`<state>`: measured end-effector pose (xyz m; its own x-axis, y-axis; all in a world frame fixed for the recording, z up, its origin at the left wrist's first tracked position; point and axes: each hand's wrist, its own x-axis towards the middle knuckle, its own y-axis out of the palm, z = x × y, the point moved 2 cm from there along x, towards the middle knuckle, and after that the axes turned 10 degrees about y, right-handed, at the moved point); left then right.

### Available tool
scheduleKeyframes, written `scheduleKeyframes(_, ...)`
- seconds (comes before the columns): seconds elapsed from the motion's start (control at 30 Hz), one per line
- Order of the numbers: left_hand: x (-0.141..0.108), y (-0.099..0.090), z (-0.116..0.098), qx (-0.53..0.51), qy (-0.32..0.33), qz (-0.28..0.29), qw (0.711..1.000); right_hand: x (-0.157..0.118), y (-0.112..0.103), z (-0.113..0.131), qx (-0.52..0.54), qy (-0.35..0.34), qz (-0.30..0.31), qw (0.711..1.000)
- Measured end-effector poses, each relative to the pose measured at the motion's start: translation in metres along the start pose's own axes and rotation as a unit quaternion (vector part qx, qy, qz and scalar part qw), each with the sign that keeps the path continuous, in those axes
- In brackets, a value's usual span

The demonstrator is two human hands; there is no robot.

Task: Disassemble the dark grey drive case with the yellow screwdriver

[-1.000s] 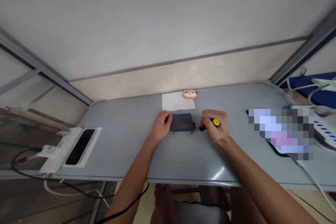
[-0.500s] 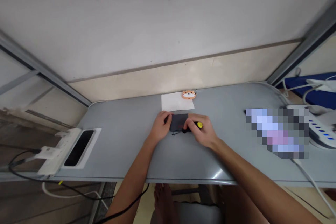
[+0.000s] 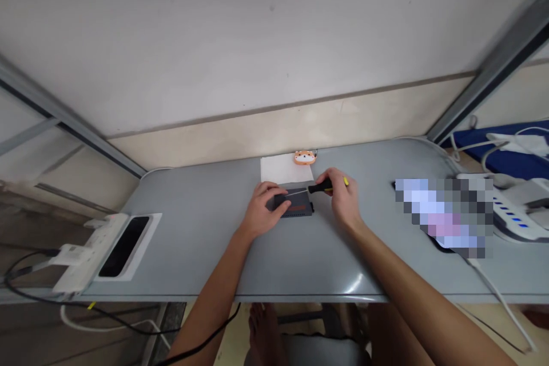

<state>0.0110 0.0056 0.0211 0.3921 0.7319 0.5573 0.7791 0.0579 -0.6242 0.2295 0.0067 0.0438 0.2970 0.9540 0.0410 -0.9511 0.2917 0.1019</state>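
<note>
A flat dark grey box point(image 3: 299, 206) with small holes along its front side lies on the grey table. My left hand point(image 3: 262, 209) is closed around its left end, thumb at the front and fingers over the top. In my right hand point(image 3: 343, 197), beyond the box's right end, is a screwdriver point(image 3: 321, 186) with a black and yellow handle. Its thin shaft points left across the box's top towards my left fingers. Whether the tip touches the box or my fingers, I cannot tell.
Behind the box are white paper point(image 3: 278, 170) and an orange animal-faced case point(image 3: 305, 158). A phone point(image 3: 125, 246) lies on white card beside a power strip point(image 3: 88, 254) at left. On the right are a blurred-out device point(image 3: 441, 214) and a white charging station point(image 3: 521, 217) with cables.
My right hand has lifted the screwdriver from the box's front edge and moved back and right. The shaft now crosses over the box's top. My left hand still holds the left end.
</note>
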Motion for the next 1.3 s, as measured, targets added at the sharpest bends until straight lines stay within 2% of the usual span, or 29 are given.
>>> scheduleKeyframes(0.23,0.002,0.005,0.014,-0.003,-0.010,-0.011,1.000,-0.001,0.004,0.003,0.014,0.020,0.025,0.999)
scheduleKeyframes(0.43,0.002,0.001,0.019,-0.003,-0.025,-0.027,0.999,0.001,0.003,0.001,0.015,0.088,-0.007,0.996)
scheduleKeyframes(0.57,0.006,-0.007,0.028,0.031,-0.073,-0.049,0.996,0.007,0.001,-0.001,0.016,0.103,-0.024,0.994)
scheduleKeyframes(0.73,0.032,-0.014,0.043,0.112,-0.121,-0.017,0.986,0.013,-0.001,-0.005,0.021,0.098,-0.045,0.994)
scheduleKeyframes(0.8,0.043,-0.013,0.048,0.139,-0.130,0.013,0.982,0.014,0.000,-0.007,0.019,0.097,-0.042,0.994)
scheduleKeyframes(0.97,0.057,-0.008,0.059,0.190,-0.104,0.084,0.973,0.013,-0.001,-0.010,0.018,0.092,-0.038,0.995)
scheduleKeyframes(1.13,0.058,-0.010,0.065,0.205,-0.084,0.101,0.970,0.015,-0.001,-0.012,0.016,0.086,-0.047,0.995)
scheduleKeyframes(1.3,0.037,-0.015,0.044,0.157,-0.088,0.064,0.982,0.016,-0.003,-0.013,0.005,0.088,-0.059,0.994)
